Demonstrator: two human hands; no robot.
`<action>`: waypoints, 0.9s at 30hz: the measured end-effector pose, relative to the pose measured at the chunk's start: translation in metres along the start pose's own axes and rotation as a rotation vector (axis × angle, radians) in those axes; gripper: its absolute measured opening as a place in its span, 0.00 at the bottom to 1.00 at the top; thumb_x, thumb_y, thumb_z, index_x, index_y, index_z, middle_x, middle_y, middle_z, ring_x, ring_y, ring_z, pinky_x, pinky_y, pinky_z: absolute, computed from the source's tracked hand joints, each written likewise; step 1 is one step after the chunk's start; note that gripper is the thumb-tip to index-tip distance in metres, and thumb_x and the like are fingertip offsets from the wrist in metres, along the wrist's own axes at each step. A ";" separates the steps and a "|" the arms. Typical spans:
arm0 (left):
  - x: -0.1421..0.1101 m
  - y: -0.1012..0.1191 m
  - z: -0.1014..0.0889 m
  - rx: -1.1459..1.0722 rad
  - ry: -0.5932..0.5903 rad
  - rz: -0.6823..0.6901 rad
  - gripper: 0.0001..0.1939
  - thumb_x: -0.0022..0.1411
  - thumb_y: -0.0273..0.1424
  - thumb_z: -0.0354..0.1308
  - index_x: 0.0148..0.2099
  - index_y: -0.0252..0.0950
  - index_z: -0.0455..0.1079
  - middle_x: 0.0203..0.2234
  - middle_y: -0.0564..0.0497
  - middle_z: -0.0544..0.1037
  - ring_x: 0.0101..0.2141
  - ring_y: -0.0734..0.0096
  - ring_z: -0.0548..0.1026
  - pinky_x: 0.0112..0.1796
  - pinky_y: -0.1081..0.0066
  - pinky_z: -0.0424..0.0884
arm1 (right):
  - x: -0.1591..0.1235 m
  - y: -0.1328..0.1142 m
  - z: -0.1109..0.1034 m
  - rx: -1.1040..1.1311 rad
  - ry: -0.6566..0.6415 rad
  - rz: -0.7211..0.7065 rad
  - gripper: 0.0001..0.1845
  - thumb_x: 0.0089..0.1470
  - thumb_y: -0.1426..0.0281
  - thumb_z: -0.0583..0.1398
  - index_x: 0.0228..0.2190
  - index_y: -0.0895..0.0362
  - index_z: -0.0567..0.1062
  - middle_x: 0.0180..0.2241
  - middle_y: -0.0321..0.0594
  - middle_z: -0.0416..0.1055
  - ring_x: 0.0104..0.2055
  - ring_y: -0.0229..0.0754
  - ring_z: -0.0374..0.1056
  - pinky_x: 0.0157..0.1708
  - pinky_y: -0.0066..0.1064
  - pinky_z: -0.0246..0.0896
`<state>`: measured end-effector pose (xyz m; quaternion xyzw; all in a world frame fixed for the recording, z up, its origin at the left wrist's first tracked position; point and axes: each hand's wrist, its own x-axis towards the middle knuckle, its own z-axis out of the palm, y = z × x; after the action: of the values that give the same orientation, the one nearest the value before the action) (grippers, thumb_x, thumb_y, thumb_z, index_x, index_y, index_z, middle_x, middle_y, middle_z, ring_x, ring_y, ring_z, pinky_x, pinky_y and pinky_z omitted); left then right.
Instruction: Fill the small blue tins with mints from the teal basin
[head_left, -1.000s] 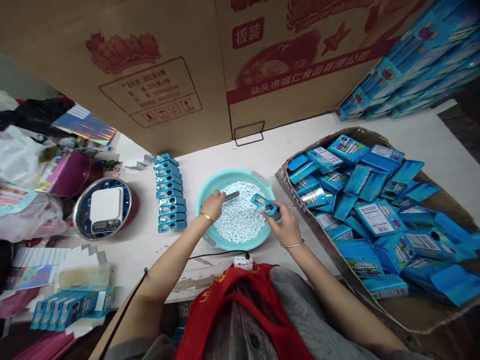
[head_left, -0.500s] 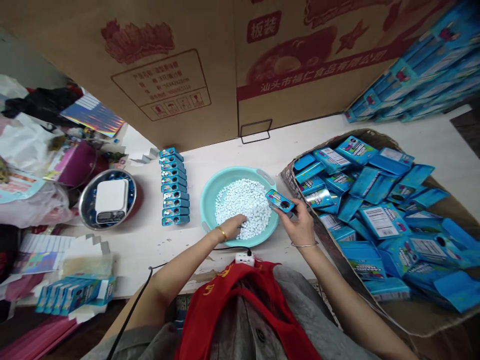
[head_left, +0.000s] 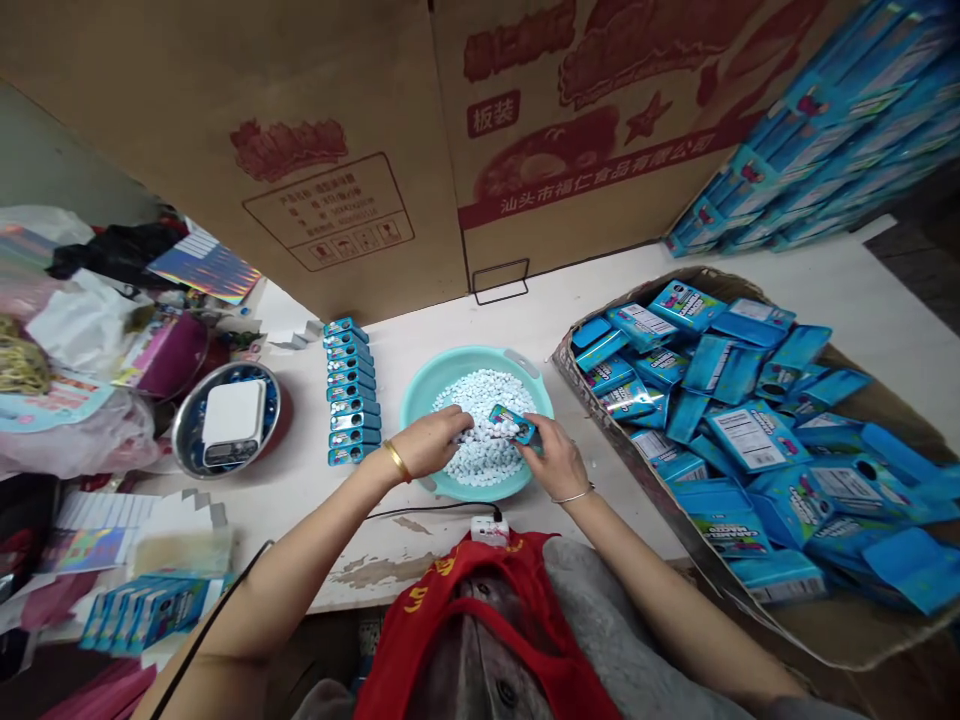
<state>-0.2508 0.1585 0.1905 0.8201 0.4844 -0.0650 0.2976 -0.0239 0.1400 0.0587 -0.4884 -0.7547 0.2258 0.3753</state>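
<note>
From my station I read the teal plastic basin (head_left: pixel 472 358) as the centre of the scene, with its shallow round wall and moulded grey-tipped handles, and it sits heaped with small white candies (head_left: pixel 487 385), rounded and chalky. The right hand (head_left: pixel 559 458) is narrowly closed on a small blue tin (head_left: pixel 514 424), pinching the glossy printed case at the fingertips and tilting it just above the basin's pile. The tin's far end lies just beside the left hand (head_left: pixel 427 443), which reaches into the basin from the near side, its fingers curled down at the pile; I cannot tell whether they hold any candies. A gold bangle circles the left wrist and a thin pale bangle the right. Left of the basin, a tidy column of matching blue tins (head_left: pixel 351 390) stands in a close row on the white surface (head_left: pixel 405 545). Right of the basin, a shallow cardboard tray (head_left: pixel 577 380) holds a loose, overlapping heap of flat blue packets (head_left: pixel 750 437) with shiny printed faces. Further left of the basin, a steel bowl (head_left: pixel 178 440) carries a white digital scale (head_left: pixel 234 420). Beyond the basin rises a printed corrugated carton (head_left: pixel 337 240).
</note>
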 end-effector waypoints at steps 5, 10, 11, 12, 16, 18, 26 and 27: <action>0.005 0.050 -0.023 0.328 -0.182 -0.202 0.15 0.58 0.16 0.47 0.45 0.32 0.67 0.41 0.41 0.70 0.38 0.61 0.74 0.38 0.65 0.71 | -0.001 -0.010 0.015 0.031 -0.047 -0.043 0.18 0.57 0.67 0.56 0.49 0.55 0.66 0.44 0.49 0.72 0.47 0.51 0.68 0.47 0.47 0.67; 0.003 0.084 -0.026 0.404 -0.138 -0.229 0.15 0.65 0.20 0.41 0.44 0.29 0.69 0.40 0.36 0.70 0.42 0.55 0.72 0.37 0.60 0.73 | -0.005 -0.011 0.024 0.086 -0.061 -0.040 0.18 0.57 0.65 0.56 0.49 0.55 0.65 0.44 0.49 0.72 0.47 0.51 0.68 0.47 0.46 0.67; 0.000 0.085 -0.027 0.404 -0.123 -0.224 0.15 0.65 0.20 0.42 0.43 0.29 0.69 0.40 0.37 0.69 0.42 0.56 0.72 0.38 0.60 0.73 | -0.005 -0.011 0.024 0.103 -0.056 -0.031 0.18 0.57 0.64 0.56 0.48 0.56 0.65 0.44 0.49 0.72 0.47 0.51 0.69 0.46 0.46 0.67; -0.005 0.082 -0.029 0.400 -0.109 -0.225 0.14 0.64 0.20 0.42 0.43 0.30 0.69 0.40 0.38 0.69 0.42 0.57 0.72 0.38 0.61 0.73 | -0.005 -0.012 0.023 0.122 -0.051 -0.019 0.18 0.57 0.63 0.57 0.48 0.56 0.66 0.43 0.49 0.72 0.47 0.50 0.69 0.46 0.45 0.67; -0.025 0.047 -0.029 0.246 0.025 -0.189 0.14 0.61 0.24 0.51 0.49 0.35 0.65 0.44 0.44 0.68 0.40 0.63 0.72 0.41 0.65 0.72 | -0.003 -0.025 0.016 0.205 -0.048 0.027 0.19 0.55 0.62 0.59 0.47 0.57 0.66 0.42 0.50 0.72 0.46 0.50 0.69 0.45 0.43 0.68; -0.028 0.024 -0.019 0.074 0.134 -0.082 0.26 0.58 0.32 0.58 0.58 0.39 0.59 0.49 0.45 0.65 0.44 0.63 0.72 0.45 0.65 0.70 | -0.003 -0.036 0.012 0.247 -0.065 0.045 0.20 0.54 0.62 0.60 0.46 0.56 0.67 0.42 0.49 0.72 0.46 0.50 0.69 0.45 0.42 0.67; -0.036 0.004 0.034 -0.307 0.205 0.077 0.13 0.60 0.43 0.54 0.40 0.39 0.69 0.34 0.50 0.73 0.36 0.67 0.72 0.37 0.70 0.70 | -0.007 -0.054 -0.023 0.426 -0.237 0.019 0.31 0.52 0.57 0.62 0.54 0.56 0.62 0.48 0.46 0.70 0.47 0.44 0.69 0.48 0.37 0.66; -0.044 0.002 0.036 -0.327 0.234 0.046 0.13 0.60 0.43 0.54 0.40 0.40 0.69 0.35 0.50 0.74 0.36 0.67 0.72 0.37 0.70 0.70 | -0.008 -0.045 -0.040 0.397 -0.206 0.042 0.30 0.52 0.57 0.62 0.54 0.55 0.63 0.48 0.46 0.70 0.45 0.43 0.69 0.46 0.36 0.67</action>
<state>-0.2654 0.1040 0.1795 0.7737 0.5010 0.1168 0.3698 -0.0154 0.1129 0.1124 -0.3950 -0.7193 0.4265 0.3804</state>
